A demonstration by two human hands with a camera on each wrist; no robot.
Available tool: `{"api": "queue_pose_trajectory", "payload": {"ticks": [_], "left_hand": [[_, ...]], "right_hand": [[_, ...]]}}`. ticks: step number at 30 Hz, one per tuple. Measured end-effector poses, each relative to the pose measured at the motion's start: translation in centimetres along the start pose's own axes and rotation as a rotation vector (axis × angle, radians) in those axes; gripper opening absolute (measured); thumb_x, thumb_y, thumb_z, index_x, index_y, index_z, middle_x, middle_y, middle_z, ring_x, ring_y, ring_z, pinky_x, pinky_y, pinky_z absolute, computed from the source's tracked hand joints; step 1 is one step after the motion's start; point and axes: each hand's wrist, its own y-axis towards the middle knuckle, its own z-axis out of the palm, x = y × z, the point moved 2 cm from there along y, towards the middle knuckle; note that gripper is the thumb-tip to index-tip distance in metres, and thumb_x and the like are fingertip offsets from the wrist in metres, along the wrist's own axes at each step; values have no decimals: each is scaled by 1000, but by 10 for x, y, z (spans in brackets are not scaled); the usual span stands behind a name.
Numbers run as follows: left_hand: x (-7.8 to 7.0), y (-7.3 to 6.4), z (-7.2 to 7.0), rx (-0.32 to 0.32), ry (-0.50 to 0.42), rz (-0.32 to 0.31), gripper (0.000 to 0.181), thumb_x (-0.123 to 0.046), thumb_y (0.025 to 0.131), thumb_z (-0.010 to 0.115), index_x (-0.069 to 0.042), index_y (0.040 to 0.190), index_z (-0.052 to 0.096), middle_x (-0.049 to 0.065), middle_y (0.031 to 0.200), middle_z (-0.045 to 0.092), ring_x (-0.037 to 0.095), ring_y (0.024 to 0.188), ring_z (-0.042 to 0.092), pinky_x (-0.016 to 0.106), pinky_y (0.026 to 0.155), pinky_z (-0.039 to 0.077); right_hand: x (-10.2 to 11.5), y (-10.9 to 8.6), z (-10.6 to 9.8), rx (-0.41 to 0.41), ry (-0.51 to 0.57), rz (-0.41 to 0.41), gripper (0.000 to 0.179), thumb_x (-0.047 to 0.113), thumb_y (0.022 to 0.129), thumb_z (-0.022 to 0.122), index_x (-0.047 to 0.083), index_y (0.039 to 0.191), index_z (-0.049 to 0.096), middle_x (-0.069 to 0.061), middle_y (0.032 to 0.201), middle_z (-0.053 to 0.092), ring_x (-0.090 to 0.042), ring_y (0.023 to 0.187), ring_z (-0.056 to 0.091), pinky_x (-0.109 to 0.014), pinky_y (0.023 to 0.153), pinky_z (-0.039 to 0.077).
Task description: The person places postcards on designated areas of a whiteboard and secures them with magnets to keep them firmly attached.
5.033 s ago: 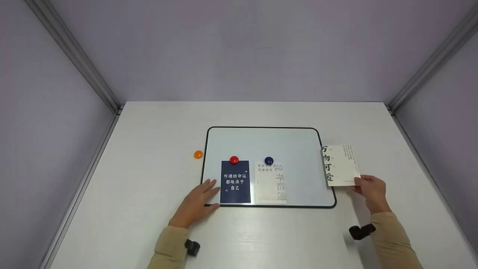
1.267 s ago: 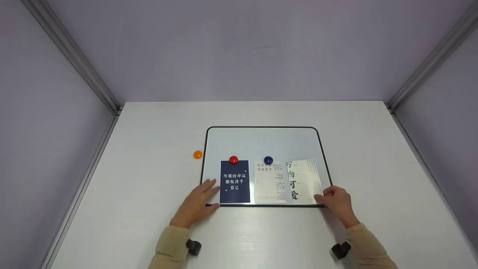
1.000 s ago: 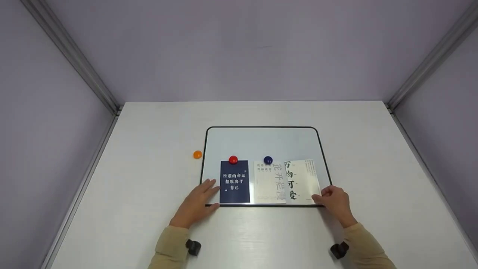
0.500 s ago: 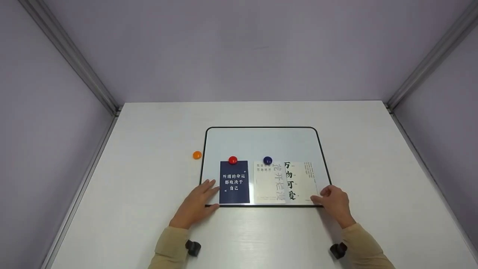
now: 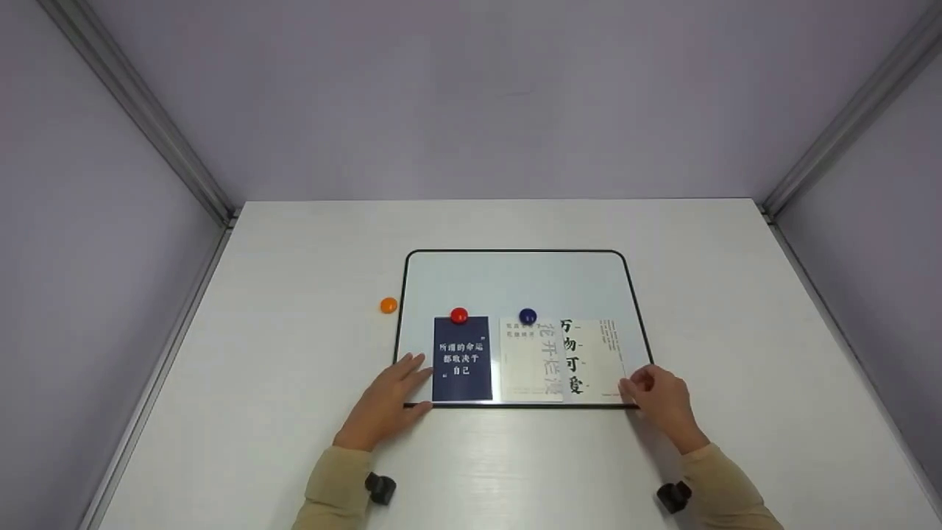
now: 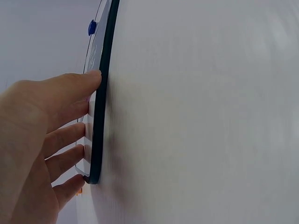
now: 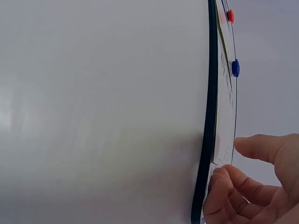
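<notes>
In the head view my right hand is at the lower right corner of a cream card with black characters, which lies on the whiteboard. The right wrist view shows the thumb held apart from the bent fingers, which touch the board by the card's edge; nothing is pinched. My left hand rests on the board's lower left corner with its fingers spread. Between the hands lie a navy card under a red magnet and a pale grey-lettered card under a dark blue magnet.
An orange magnet sits on the white table, just left of the board. The cream card's left edge meets or overlaps the grey-lettered card. Purple-grey walls enclose the table at the back and sides.
My right hand brought the cream card in from the right and laid it on the board beside the grey-lettered card. Its fingers then slid slightly right and parted from the card. The left hand stayed put.
</notes>
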Motion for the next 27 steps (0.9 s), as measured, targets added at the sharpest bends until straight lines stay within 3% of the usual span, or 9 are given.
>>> {"api": "queue_pose_trajectory", "payload": {"ticks": [5,9,13,17,27], "left_hand": [[-1,0,-1,-5,1,5,54,-32,89,68,-14,137,54,5,151,45,27,143,40,46,116,38],[-1,0,-1,12,-16,-8,54,-32,89,67,-14,138,53,5,152,44,27,144,39,46,117,37],[-1,1,-1,24,-13,-14,54,-33,90,66,-14,138,53,4,153,43,27,144,38,46,118,36],[0,1,0,32,-11,-21,54,-34,90,66,-16,139,52,4,154,42,27,145,37,47,118,36],[1,0,1,8,-23,-6,53,-31,89,67,-14,138,53,5,153,44,28,144,38,47,117,36]], "right_hand": [[4,-3,3,-57,-43,-115,15,11,89,64,-3,92,64,-13,80,64,-16,72,52,-21,60,41],[8,-6,8,-97,-106,-224,12,9,88,65,-1,94,65,-11,82,64,-17,74,55,-28,62,47],[9,-10,14,-113,-201,-359,16,10,87,68,1,100,67,-11,93,66,-22,88,63,-39,77,57],[9,-15,17,-128,-266,-483,24,11,83,72,2,106,68,-13,105,66,-27,103,64,-41,89,56],[9,-20,19,-143,-298,-688,34,12,80,76,7,112,66,-17,115,64,-32,108,64,-45,89,56]]}}
